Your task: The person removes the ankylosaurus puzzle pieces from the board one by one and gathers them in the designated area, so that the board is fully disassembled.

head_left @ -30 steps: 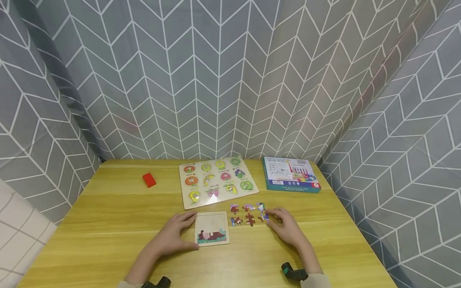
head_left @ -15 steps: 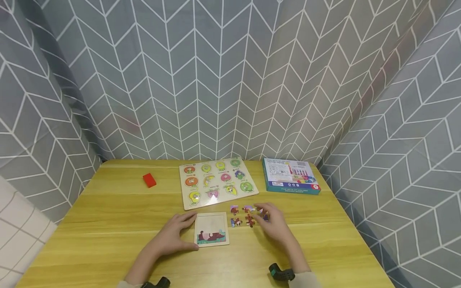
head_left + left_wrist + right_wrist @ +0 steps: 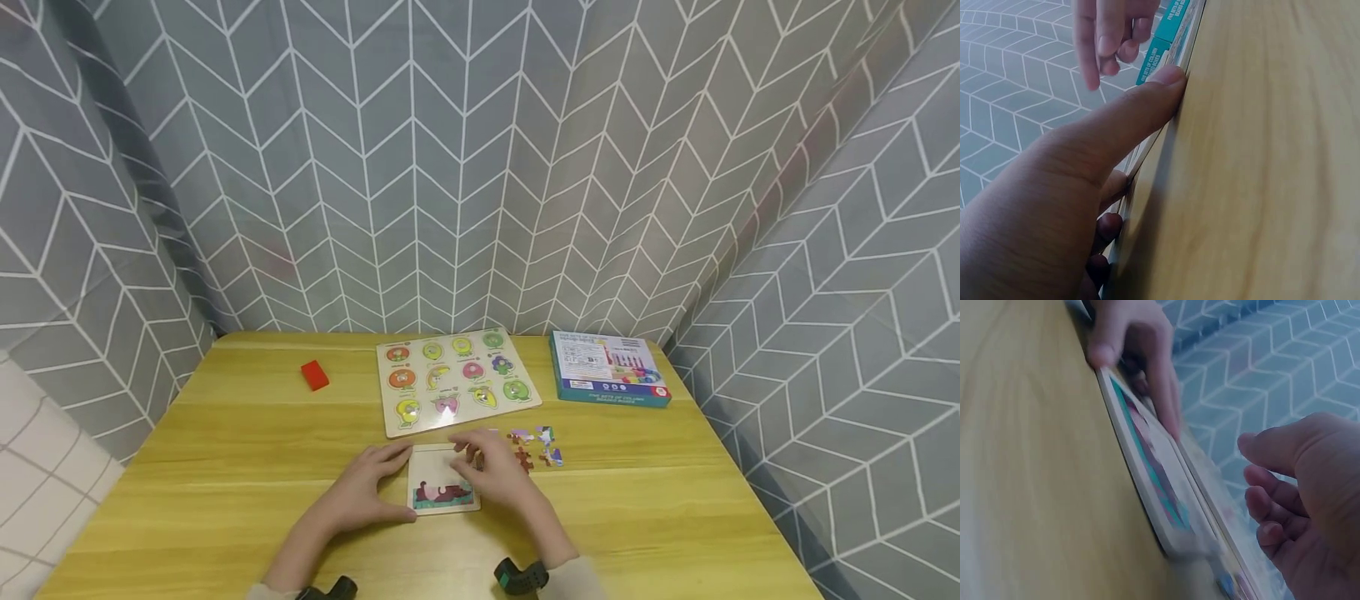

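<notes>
A small square wooden jigsaw puzzle tray lies on the table, a strip of brown, pink and teal picture filling its lower part. My left hand holds the tray by its left side, thumb at the near corner and index finger along the far edge. Over the tray's right side hovers my right hand, fingers loosely bent. In the right wrist view, nothing shows between its thumb and fingers. Loose jigsaw pieces lie right of the tray; some are hidden behind my right hand.
Behind the tray lies a wooden fruit puzzle board. A boxed set with a teal side stands at the back right. A red block sits at the back left. Patterned curtains hang behind the wooden table.
My right hand has moved left, from beside the rightmost pieces across them to above the tray. The left hand stays on the tray. The rightmost pieces are uncovered again.
</notes>
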